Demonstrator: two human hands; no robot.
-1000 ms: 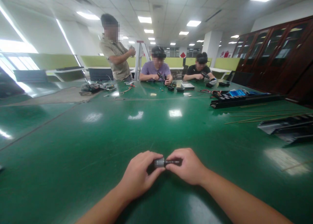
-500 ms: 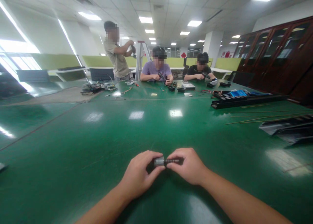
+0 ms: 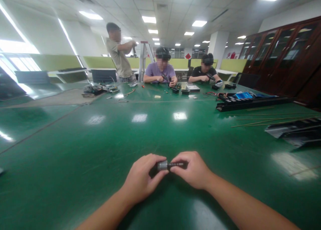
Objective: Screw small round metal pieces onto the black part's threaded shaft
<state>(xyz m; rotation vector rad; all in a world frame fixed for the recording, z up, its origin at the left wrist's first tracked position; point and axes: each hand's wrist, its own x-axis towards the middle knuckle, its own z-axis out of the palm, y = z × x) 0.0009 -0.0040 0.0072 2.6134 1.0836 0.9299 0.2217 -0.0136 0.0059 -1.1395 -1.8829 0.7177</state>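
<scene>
Both my hands rest low on the green table (image 3: 100, 139), close in front of me. My left hand (image 3: 141, 179) is closed with thumb and fingers pinching a small silver cylinder (image 3: 162, 165). A thin dark threaded rod (image 3: 177, 164) sticks out of the cylinder to the right. My right hand (image 3: 194, 169) is closed around that rod's far end. Cylinder and rod form one small part held between the two hands, just above the tabletop.
Long black trays (image 3: 248, 102) and thin rods (image 3: 265, 121) lie at the right. Two seated people (image 3: 160, 72) work at the far edge among small parts. A third person (image 3: 119, 56) stands by a ladder (image 3: 144, 59). Clutter (image 3: 97, 88) sits far left.
My hands have stayed almost still on the part. The standing person at the back has raised an arm and shifted slightly.
</scene>
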